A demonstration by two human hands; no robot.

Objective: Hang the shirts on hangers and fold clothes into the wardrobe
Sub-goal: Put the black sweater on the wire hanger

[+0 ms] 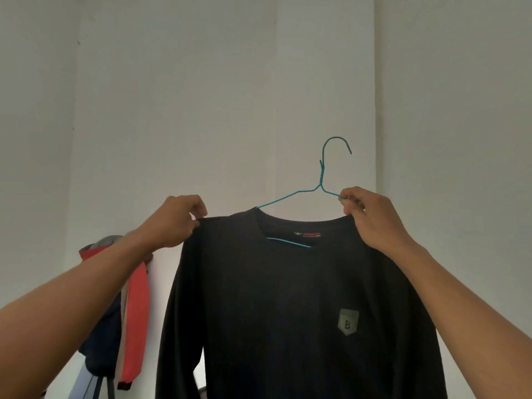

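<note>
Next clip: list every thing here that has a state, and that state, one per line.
Dark shirt: held up, unfolded, partly on the hanger.
Teal hanger: one arm inside the collar, the other outside; hook free.
Left hand: pinches the shirt's shoulder.
Right hand: pinches the hanger's arm at the collar.
Red jacket: hangs by the wall.

The shirt (288,298) is near-black with a grey chest patch (348,321); the wire hanger (321,180) is teal; the jacket (135,283) is coral-red, navy and grey.
</note>
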